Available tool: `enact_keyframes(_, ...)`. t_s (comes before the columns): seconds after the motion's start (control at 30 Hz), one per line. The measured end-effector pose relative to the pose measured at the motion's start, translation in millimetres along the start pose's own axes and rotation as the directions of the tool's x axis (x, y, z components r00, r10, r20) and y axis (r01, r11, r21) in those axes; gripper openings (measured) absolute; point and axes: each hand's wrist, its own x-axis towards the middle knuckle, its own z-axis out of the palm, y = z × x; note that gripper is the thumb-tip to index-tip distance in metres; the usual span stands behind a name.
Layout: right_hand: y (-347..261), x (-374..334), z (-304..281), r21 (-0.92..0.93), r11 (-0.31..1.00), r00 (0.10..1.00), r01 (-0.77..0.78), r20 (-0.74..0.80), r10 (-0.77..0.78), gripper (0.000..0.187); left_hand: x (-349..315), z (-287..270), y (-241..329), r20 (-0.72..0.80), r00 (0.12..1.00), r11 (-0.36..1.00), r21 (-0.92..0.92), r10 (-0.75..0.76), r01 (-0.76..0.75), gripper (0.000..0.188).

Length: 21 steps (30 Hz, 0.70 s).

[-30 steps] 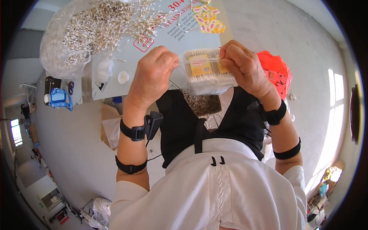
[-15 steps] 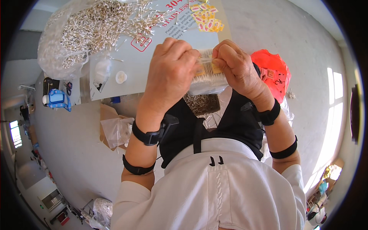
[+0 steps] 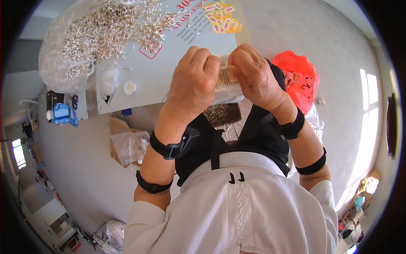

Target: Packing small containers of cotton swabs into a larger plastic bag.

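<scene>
Two hands up close together above the lap; left hand (image 3: 192, 84) wraps the near side of a small clear packet of cotton swabs (image 3: 226, 84), fingers curled tight on it; right hand (image 3: 256, 78) pinches the packet's top edge between thumb and fingertips, closed on it; packet mostly hidden between both hands, held in the air over the board's near edge. Risk, as I judge it: pinch is on a thin slippery film, a hard tug could split it and scatter swabs; grip could also slip since little of the packet is free. Big clear bag of loose swabs (image 3: 84, 38) top left on the white board (image 3: 177, 51), some spilled out; red outlined square mark (image 3: 150, 48) printed on the board; yellow and red small stickers (image 3: 222, 19) at top; red plastic bag (image 3: 298, 78) on the floor to the right; blue tape dispenser (image 3: 63, 114) far left; crumpled clear bag (image 3: 131, 144) lower left.
</scene>
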Motion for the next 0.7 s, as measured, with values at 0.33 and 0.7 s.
enact_keyframes(0.33,1.1,-0.7,-6.4,0.052,0.996,0.997,-0.076,0.018,0.075,0.016,4.8,6.8,1.8,0.003,0.992,0.991,0.043,0.126,-0.126,0.01)
enact_keyframes(0.7,9.7,-26.6,-61.2,0.376,0.821,0.901,-0.43,0.128,0.414,0.026,-6.3,3.8,-1.3,-0.038,0.998,0.997,-0.057,0.057,-0.059,0.019)
